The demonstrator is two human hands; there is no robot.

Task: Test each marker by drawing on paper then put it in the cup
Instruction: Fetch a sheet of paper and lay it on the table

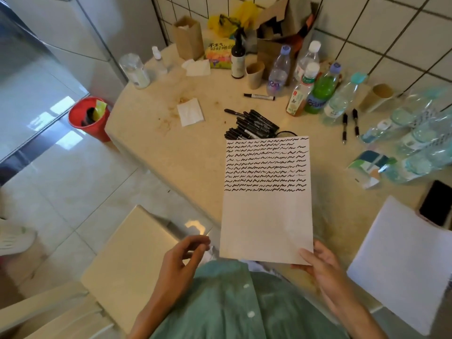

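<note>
A: What takes up most of the view?

B: A round beige table (171, 152), set against a white tiled wall (367, 25). Everything else I'll place from the sheet of paper (266, 216) lying near its front edge.

A: Describe the sheet.

B: Its far half is covered in rows of black squiggles; the near half is blank. The near edge hangs past the table rim toward a person in a green shirt (244, 304).

A: And the hands?

B: The right hand (318, 263) pinches the sheet's near right corner, thumb on top. The left hand (183, 255) hangs just left of the near edge, fingers loosely curled, grasping nothing and not touching the paper.

A: Where are the markers?

B: A pile of black markers (252, 126) lies just beyond the far edge of the paper. Beside it, peeking over the sheet's far right corner, is the rim of a black mesh cup (286, 134), mostly hidden. One single marker (259, 96) lies farther back still.

A: Anything else?

B: A stack of blank white sheets (403, 265) to the right, a dark phone (436, 203) beyond that stack, plastic bottles (318, 89) far right, two pens (349, 126) near them, and a red bin (89, 117) on the floor far left.
</note>
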